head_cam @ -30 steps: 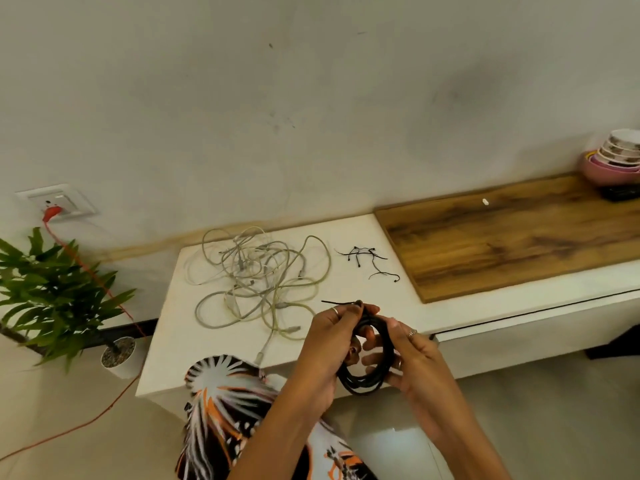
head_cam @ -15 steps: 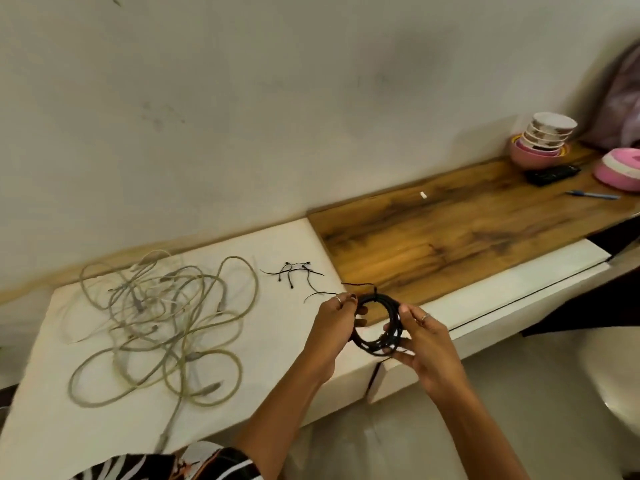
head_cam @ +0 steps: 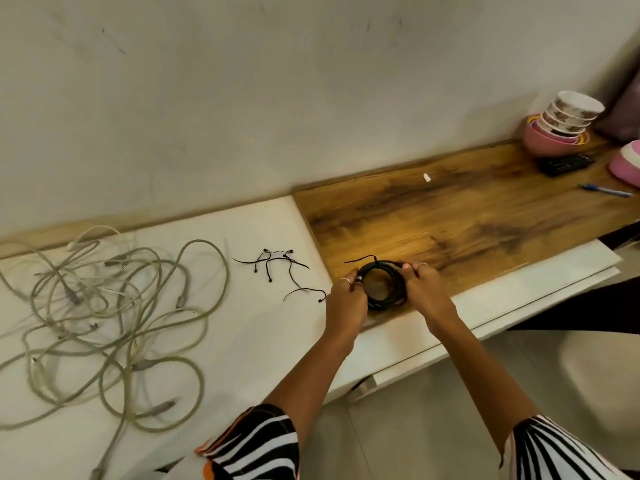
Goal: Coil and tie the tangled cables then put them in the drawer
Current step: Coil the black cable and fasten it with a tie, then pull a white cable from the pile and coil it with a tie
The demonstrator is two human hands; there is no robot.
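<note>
A coiled black cable [head_cam: 384, 285] with a thin black tie at its top sits between both hands, over the front edge of the wooden top [head_cam: 467, 220]. My left hand [head_cam: 346, 299] grips the coil's left side and my right hand [head_cam: 427, 292] grips its right side. A tangle of grey cables [head_cam: 110, 317] lies spread on the white cabinet top [head_cam: 242, 341] to the left. Several loose black ties [head_cam: 280, 268] lie between the tangle and the wooden top. The white drawer front [head_cam: 519, 306] runs below the wooden top and looks closed.
Stacked bowls [head_cam: 561, 123] stand at the far right against the wall. Beside them lie a black remote [head_cam: 568, 164], a blue pen [head_cam: 606, 191] and a pink round object [head_cam: 628, 164]. A small white piece [head_cam: 427, 177] lies on the wood.
The view has swung to the right and downward. Both hands have carried the black coil right, from in front of the white cabinet to over the wooden top's front edge.
</note>
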